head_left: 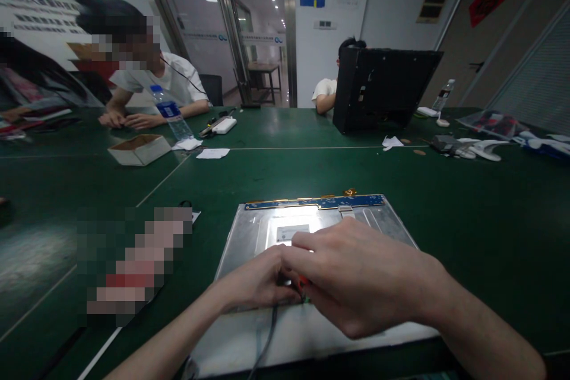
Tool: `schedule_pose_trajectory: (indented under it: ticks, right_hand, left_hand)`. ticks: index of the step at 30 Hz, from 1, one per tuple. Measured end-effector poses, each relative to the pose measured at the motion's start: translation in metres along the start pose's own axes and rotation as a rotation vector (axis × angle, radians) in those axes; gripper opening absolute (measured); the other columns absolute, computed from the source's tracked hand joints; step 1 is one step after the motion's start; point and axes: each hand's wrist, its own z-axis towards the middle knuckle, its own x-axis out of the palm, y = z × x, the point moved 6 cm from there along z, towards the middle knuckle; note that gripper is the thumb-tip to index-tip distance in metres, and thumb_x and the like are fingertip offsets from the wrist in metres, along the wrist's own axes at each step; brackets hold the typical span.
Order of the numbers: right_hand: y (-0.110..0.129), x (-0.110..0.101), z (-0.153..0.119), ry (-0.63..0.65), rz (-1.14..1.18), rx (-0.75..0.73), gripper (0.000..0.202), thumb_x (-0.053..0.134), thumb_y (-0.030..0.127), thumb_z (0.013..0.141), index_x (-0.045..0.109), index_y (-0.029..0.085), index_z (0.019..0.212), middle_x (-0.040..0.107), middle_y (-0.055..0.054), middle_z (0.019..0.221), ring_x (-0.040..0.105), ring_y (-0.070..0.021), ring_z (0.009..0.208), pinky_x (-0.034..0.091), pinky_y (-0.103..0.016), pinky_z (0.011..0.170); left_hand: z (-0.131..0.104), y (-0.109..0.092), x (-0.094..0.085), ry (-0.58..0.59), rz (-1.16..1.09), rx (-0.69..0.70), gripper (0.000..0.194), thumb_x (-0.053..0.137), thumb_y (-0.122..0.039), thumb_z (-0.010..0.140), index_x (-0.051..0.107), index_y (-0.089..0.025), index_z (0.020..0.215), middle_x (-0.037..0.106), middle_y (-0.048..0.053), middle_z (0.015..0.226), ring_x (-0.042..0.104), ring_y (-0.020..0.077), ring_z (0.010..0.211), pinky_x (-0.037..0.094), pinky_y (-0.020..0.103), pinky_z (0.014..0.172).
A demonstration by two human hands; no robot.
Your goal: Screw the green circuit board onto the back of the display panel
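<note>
Leftmost, our left hand (260,278) curls its fingers nearly closed low over the metal-backed panel (236,240), which lies beneath both hands; we cannot tell what it pinches. The grey cable (269,337) runs toward us from just under that grip, so a dragging wrist could tug it. Our right hand (360,276) seems closed around a small red piece (303,282), mostly hidden; pressing off-angle, it could slip and scratch the metal. Beyond that grip, knuckles drifting forward could snag the flat ribbon (346,212) at the blue circuit strip (307,203).
</note>
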Motion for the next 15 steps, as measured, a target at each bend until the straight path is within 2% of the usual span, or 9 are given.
schedule_pose_trajectory:
  ticks: [5, 9, 15]
  right_hand:
    - [0.0008, 0.0019, 0.0014, -0.025, -0.052, -0.001, 0.015, 0.052, 0.021, 0.085, 0.056, 0.014, 0.098, 0.063, -0.004, 0.084, 0.045, -0.0126, 0.061, 0.025, -0.028, 0.048]
    - [-0.0013, 0.0031, 0.0010, -0.018, -0.047, 0.027, 0.018, 0.050, 0.025, 0.089, 0.055, 0.015, 0.103, 0.064, -0.004, 0.084, 0.048, -0.0136, 0.063, 0.025, -0.029, 0.049]
    - [0.0001, 0.0006, -0.0014, 0.014, 0.034, 0.020, 0.022, 0.057, 0.025, 0.080, 0.054, 0.014, 0.100, 0.061, -0.004, 0.084, 0.046, -0.0130, 0.063, 0.028, -0.027, 0.048]
  left_hand:
    - [-0.0012, -0.0036, -0.0012, -0.010, 0.035, -0.054, 0.013, 0.057, -0.015, 0.076, 0.068, -0.014, 0.084, 0.068, 0.003, 0.083, 0.061, 0.0204, 0.077, 0.048, 0.024, 0.067]
    - [-0.0017, -0.0010, -0.0003, 0.009, 0.066, -0.067, 0.014, 0.058, -0.019, 0.078, 0.069, -0.014, 0.085, 0.067, 0.003, 0.080, 0.060, 0.0209, 0.078, 0.049, 0.026, 0.070]
    - [-0.0009, 0.0027, 0.0012, 0.020, 0.054, -0.058, 0.013, 0.057, -0.015, 0.077, 0.068, -0.015, 0.084, 0.068, 0.002, 0.083, 0.060, 0.0208, 0.081, 0.048, 0.025, 0.071]
